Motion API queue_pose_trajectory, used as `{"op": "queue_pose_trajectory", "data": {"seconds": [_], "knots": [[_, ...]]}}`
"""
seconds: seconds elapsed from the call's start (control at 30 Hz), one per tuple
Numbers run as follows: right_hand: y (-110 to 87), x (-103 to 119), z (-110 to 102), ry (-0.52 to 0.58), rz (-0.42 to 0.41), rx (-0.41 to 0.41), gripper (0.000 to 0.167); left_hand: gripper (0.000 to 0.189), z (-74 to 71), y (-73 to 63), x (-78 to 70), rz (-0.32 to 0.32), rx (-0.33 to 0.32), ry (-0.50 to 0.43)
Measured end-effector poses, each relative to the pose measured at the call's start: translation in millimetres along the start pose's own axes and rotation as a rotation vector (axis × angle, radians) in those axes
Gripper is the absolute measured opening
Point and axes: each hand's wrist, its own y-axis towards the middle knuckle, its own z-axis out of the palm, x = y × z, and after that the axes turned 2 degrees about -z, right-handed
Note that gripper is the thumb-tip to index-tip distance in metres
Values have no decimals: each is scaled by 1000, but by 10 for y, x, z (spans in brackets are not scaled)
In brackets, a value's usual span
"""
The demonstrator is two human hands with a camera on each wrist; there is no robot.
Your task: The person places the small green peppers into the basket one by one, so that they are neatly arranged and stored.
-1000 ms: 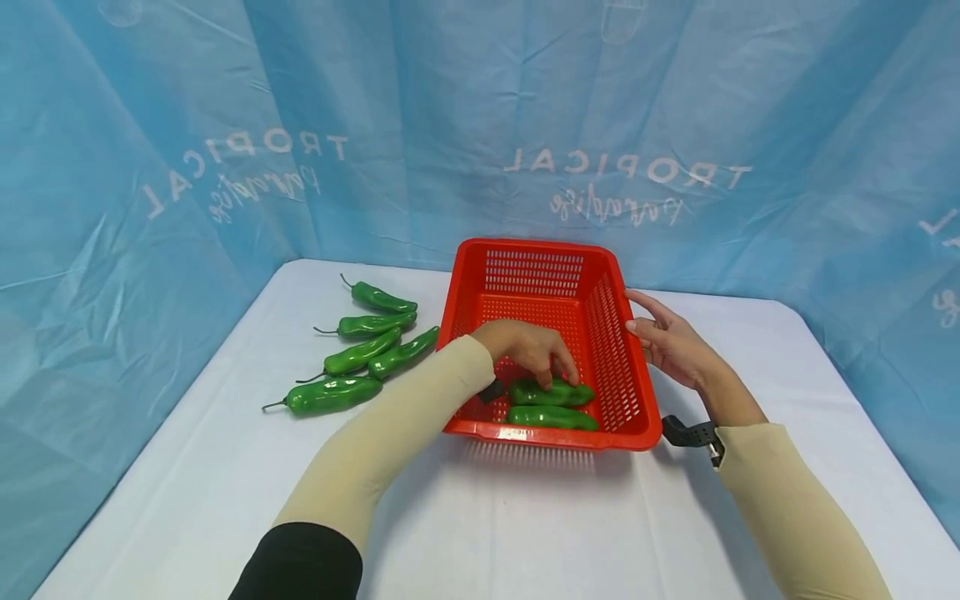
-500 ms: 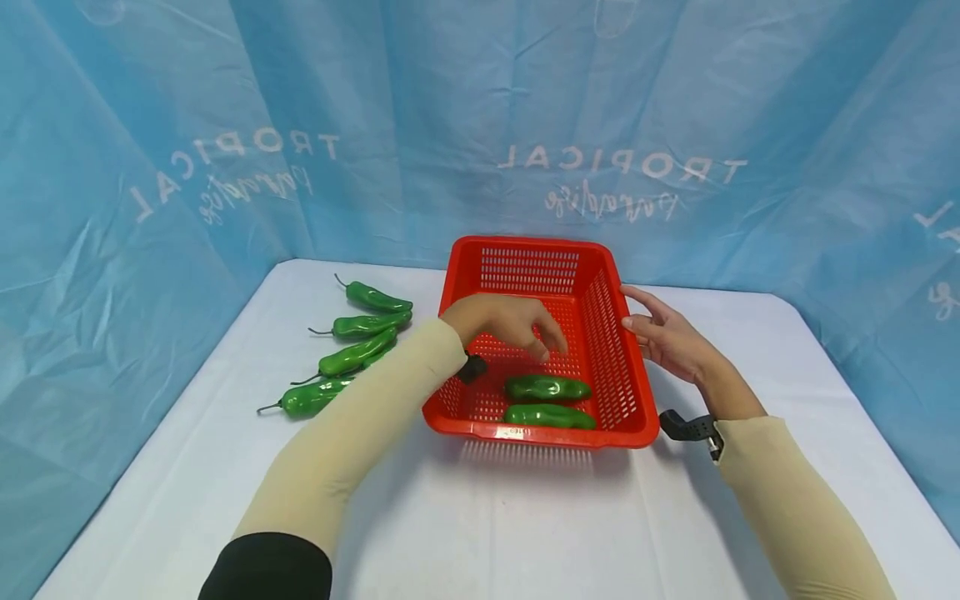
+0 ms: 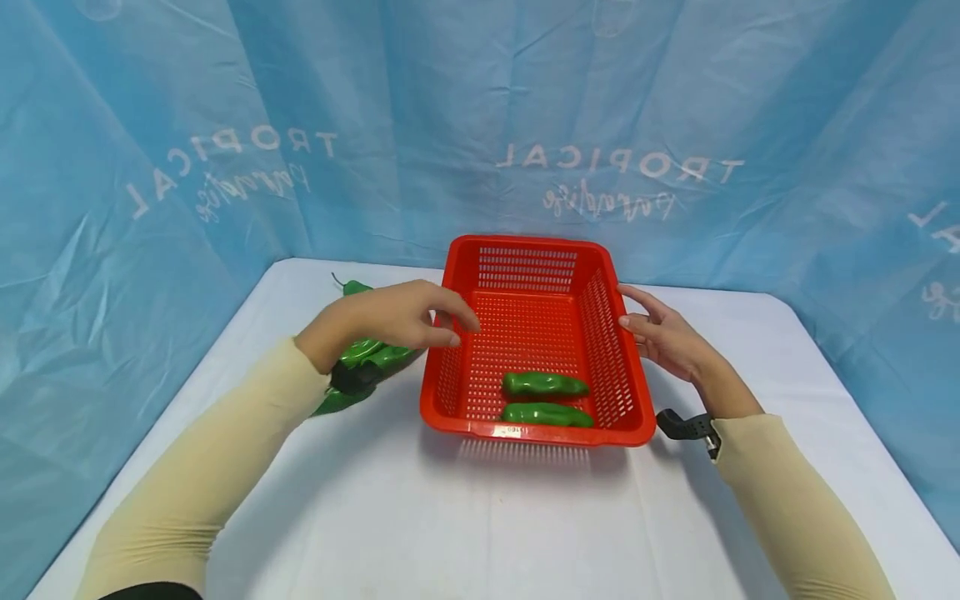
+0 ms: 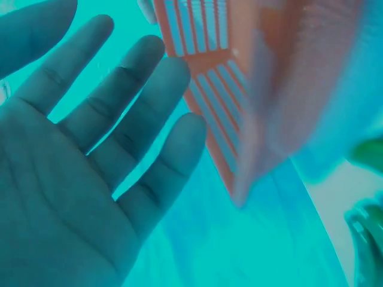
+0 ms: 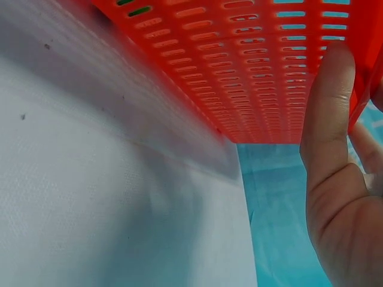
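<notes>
My left hand (image 3: 401, 315) hovers over the left rim of a red plastic basket (image 3: 528, 430), holding nothing. In the left wrist view its fingers (image 4: 122, 101) are relaxed and slightly spread beside the slotted basket wall (image 4: 218, 89). Inside the basket, toward the near side, lie two green peppers, one (image 3: 545, 384) behind the other (image 3: 547, 414). My right hand (image 3: 670, 343) grips the basket's right rim. One finger (image 5: 332, 113) lies along the outer wall (image 5: 257, 78) in the right wrist view. More green peppers (image 3: 386, 360) rest left of the basket, partly hidden by my left hand and wrist.
A white cloth (image 3: 450, 517) covers the table. Blue plastic sheeting (image 3: 450, 100) with printed lettering hangs behind it and along both sides. A dark strap (image 3: 686, 427) is on my right wrist.
My left hand has lifted off the rear pepper in the basket and moved left, out past the left rim. Both peppers stay inside. The right hand keeps its place.
</notes>
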Motion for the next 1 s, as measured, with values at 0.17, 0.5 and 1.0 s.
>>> {"op": "queue_pose_trajectory", "data": {"seconds": [0.17,0.5,1.0], "knots": [[17,-11,14,-2,-2,4,69,28,103,-494,315,16,-107,-34],[-3,-7,4,-13,-9,-3,70,24,298,-1082,621,-81,-174,-78],[-2,-1,10,2,4,-20,69,22,383,-1195,747,-93,-214,-36]]}}
